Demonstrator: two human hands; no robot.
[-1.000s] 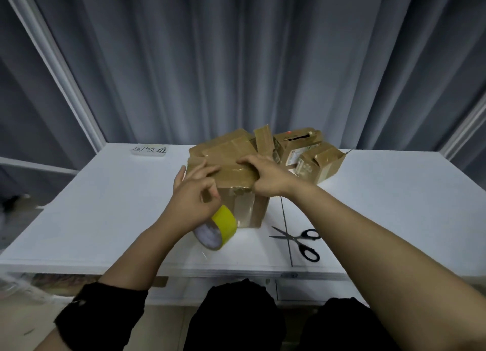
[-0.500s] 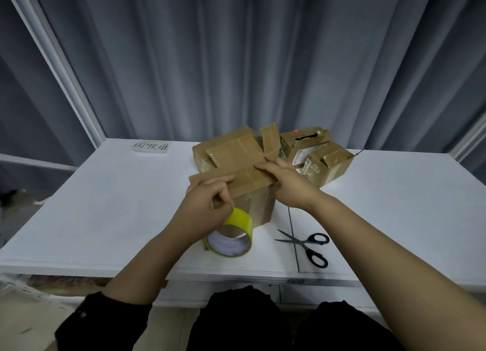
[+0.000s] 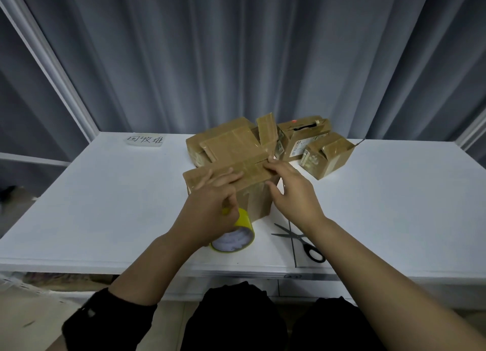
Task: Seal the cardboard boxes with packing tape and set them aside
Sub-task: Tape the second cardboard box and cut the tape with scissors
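A brown cardboard box (image 3: 256, 202) stands near the front middle of the white table (image 3: 110, 192), its top flaps closed. My left hand (image 3: 210, 211) lies against the box's near top edge, fingertips on the lid, lower fingers curled on a yellow packing tape roll (image 3: 245, 219) that touches the table. My right hand (image 3: 293, 192) has its fingertips pressed on the lid's right end and its thumb on the front face. Tape between roll and box is hidden by my left hand.
Black-handled scissors (image 3: 302, 241) lie right of the roll. Behind stand three more boxes: a large one (image 3: 226, 142) with a flap up, a slotted one (image 3: 302, 137) and a small one (image 3: 327, 157). A handwritten label (image 3: 145, 139) sits back left. Grey curtain behind.
The tape roll has come down from mid-air to the table beside the box. My right hand has slid to the lid's right end, and my left fingers now lie flat on the lid.
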